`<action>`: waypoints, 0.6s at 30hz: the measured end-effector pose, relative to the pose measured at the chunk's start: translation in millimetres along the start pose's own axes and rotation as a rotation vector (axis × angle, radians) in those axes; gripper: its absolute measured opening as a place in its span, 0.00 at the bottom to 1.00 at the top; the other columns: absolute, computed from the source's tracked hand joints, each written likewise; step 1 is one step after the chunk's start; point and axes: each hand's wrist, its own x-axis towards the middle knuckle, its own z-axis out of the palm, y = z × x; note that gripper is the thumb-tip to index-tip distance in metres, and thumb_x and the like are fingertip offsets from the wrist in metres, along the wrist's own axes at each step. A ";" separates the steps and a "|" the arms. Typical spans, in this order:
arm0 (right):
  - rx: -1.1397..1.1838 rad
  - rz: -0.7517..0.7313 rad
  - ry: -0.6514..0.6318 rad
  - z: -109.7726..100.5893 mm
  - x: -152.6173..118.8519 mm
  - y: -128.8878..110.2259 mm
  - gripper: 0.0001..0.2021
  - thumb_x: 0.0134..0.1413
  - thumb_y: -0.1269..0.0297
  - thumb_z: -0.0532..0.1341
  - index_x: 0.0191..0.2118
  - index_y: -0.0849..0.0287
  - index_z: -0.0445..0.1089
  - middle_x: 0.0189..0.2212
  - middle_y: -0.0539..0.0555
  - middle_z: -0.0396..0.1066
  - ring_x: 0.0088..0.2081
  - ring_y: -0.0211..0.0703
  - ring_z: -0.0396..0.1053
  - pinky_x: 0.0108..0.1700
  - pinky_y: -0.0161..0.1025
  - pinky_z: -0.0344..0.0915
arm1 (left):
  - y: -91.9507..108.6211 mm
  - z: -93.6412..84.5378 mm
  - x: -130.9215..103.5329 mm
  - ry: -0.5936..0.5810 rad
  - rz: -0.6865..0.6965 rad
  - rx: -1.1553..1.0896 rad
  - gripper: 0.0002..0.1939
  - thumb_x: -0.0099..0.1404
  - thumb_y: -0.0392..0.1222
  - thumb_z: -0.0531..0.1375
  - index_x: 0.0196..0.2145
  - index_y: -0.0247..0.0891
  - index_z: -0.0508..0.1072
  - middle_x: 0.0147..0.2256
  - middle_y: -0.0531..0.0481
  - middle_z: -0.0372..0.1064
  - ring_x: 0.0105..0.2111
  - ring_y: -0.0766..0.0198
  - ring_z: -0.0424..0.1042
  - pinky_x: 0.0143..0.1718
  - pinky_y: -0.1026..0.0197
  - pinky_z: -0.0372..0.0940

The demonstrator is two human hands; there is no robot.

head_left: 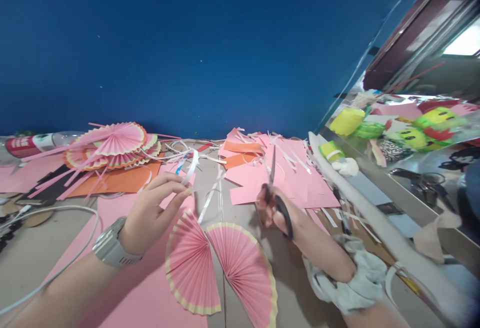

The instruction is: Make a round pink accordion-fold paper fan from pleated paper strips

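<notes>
My left hand (159, 203), with a watch at its wrist, pinches a short white strip (192, 167) between thumb and fingers. Black-handled scissors (273, 168) are in my right hand (272, 208), blades pointing up and away; this hand is slightly blurred. Below and between the hands, two pleated pink fans with cream edges, one on the left (193, 268) and one on the right (245, 273), lie spread on the table. A large pink sheet (142, 288) lies beneath my left forearm.
Pleated pink rosettes (120, 143) rest on orange paper at the back left, beside a bottle (33, 144). Pink sheets (300, 183) and paper strips lie at the back right. A white cable (96, 218) curves at left; a long white roll (360, 218) borders the right side.
</notes>
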 end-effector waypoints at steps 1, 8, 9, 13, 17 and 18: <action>-0.169 0.047 0.153 -4.2 1.9 3.7 0.18 0.57 0.50 0.48 0.48 0.55 0.59 0.40 0.56 0.66 0.41 0.47 0.66 0.40 0.42 0.63 | -1.1 -0.7 -0.4 0.013 0.004 0.010 0.06 0.62 0.35 0.55 0.33 0.39 0.72 0.35 0.49 0.68 0.40 0.62 0.66 0.43 0.61 0.62; -0.816 0.212 0.543 -29.9 13.3 37.9 0.14 0.54 0.61 0.54 0.41 0.63 0.68 0.36 0.64 0.71 0.39 0.56 0.69 0.38 0.46 0.61 | 8.0 3.7 -2.0 -0.066 -0.040 -0.166 0.08 0.64 0.36 0.54 0.29 0.40 0.72 0.34 0.49 0.67 0.37 0.63 0.67 0.40 0.62 0.62; -0.830 0.216 0.546 -30.8 14.0 40.5 0.12 0.54 0.63 0.53 0.40 0.63 0.69 0.35 0.64 0.72 0.37 0.56 0.70 0.37 0.47 0.61 | 10.8 4.9 -1.8 -0.091 -0.053 -0.201 0.08 0.64 0.37 0.54 0.29 0.39 0.71 0.33 0.49 0.67 0.37 0.63 0.67 0.39 0.61 0.63; -0.827 0.171 0.601 -27.5 13.5 34.5 0.16 0.58 0.70 0.45 0.44 0.67 0.67 0.40 0.69 0.69 0.39 0.57 0.70 0.39 0.51 0.61 | 22.6 7.1 -0.5 -0.211 -0.060 -0.336 0.10 0.65 0.38 0.53 0.26 0.38 0.70 0.33 0.48 0.67 0.36 0.64 0.67 0.39 0.61 0.63; -0.654 -0.086 0.489 -15.4 7.2 12.9 0.19 0.62 0.62 0.46 0.58 0.55 0.53 0.56 0.58 0.58 0.55 0.45 0.60 0.52 0.43 0.59 | 31.7 4.8 1.1 -0.382 -0.049 -0.507 0.10 0.65 0.38 0.53 0.28 0.38 0.70 0.32 0.48 0.68 0.36 0.64 0.68 0.40 0.62 0.63; -0.498 -0.189 0.401 -10.9 5.5 8.1 0.20 0.63 0.61 0.44 0.59 0.54 0.52 0.58 0.57 0.57 0.57 0.44 0.57 0.54 0.43 0.57 | 33.5 4.1 1.5 -0.434 -0.046 -0.541 0.10 0.65 0.39 0.53 0.28 0.38 0.70 0.33 0.48 0.68 0.36 0.63 0.68 0.41 0.62 0.63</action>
